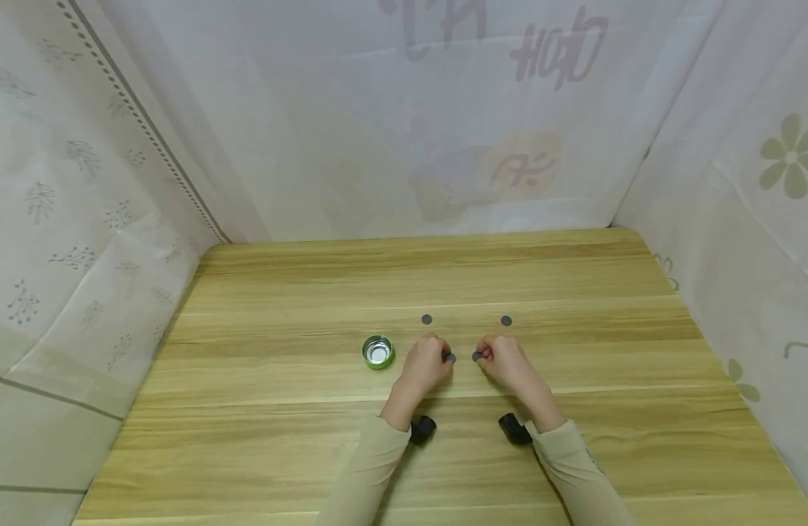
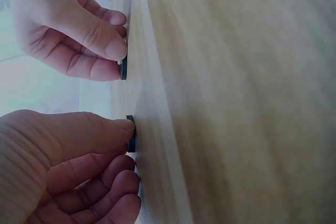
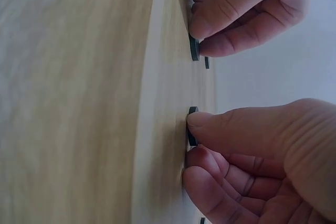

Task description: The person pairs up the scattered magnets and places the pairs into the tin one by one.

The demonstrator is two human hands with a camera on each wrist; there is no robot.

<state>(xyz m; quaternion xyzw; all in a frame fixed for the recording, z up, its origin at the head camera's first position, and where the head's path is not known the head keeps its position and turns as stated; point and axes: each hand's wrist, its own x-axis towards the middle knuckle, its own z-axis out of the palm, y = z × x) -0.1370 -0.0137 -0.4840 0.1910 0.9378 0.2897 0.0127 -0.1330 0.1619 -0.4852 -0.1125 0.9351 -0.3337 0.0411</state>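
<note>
My left hand (image 1: 427,361) pinches a small dark flat disc (image 1: 451,358) between thumb and fingers, low over the wooden table. Facing it, my right hand (image 1: 507,358) pinches a matching dark disc (image 1: 477,356). A short gap separates the two discs, both tilted or flat close to the tabletop. In the right wrist view, the right thumb lies over its disc (image 3: 192,138). The left wrist view shows the left-hand disc (image 2: 131,142) under the thumb tip. Beyond the hands lie two more dark discs, one on the left (image 1: 427,319) and one on the right (image 1: 506,321).
A small round tin (image 1: 378,352) with a green rim and silvery inside stands left of the left hand. Black wrist devices (image 1: 514,429) sit by both cuffs. Printed white curtains (image 1: 351,146) enclose the wooden table (image 1: 279,453) at the back and sides.
</note>
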